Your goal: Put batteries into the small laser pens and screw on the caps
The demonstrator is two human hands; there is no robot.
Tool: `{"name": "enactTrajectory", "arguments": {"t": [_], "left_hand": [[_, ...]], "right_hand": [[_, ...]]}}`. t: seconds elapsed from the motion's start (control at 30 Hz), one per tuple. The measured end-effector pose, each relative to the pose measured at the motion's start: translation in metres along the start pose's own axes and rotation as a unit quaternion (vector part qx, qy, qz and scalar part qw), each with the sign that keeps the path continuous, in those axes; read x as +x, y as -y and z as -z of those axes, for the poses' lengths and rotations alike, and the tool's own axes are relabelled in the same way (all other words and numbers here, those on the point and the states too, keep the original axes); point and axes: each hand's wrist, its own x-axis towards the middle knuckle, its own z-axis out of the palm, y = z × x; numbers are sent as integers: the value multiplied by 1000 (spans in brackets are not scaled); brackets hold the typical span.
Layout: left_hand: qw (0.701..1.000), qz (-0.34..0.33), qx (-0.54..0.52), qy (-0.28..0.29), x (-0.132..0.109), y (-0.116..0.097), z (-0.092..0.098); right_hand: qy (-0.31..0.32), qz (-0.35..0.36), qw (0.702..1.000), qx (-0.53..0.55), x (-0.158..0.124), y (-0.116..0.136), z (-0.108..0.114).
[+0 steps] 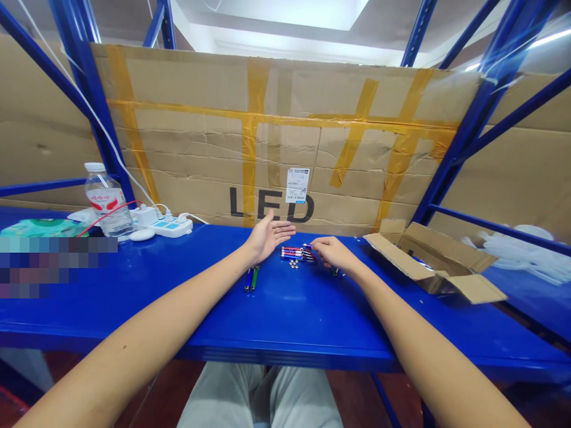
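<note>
My left hand [266, 235] is raised over the blue table, palm turned inward and fingers stretched to the right, with nothing in it. Fingers of my right hand [332, 252] are closed on a small blue tube [307, 245], whose end sticks out to the left; the rest is hidden. Between my hands lies a row of small shiny metal tubes [292, 253] in red, silver and blue. Several small silver button cells [293, 264] sit just in front of them. A blue and a green tube [254, 278] lie side by side below my left wrist. Something green [334, 271] shows partly under my right hand.
An open cardboard box [428, 261] stands on the right. To the left are a water bottle [107, 202], a white power strip [172, 225] with cords and a green packet [42, 227]. A large taped cardboard sheet [200, 154] closes off the back between blue posts.
</note>
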Motion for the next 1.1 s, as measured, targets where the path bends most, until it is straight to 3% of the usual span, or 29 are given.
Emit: {"name": "enactTrajectory", "arguments": {"t": [0.4, 1.1], "left_hand": [[1000, -2, 5, 3, 0, 1, 2], [999, 7, 35, 5, 2, 4, 3]], "right_hand": [[-76, 32, 996, -20, 7, -6, 5], [-87, 22, 995, 52, 5, -1, 5]]}}
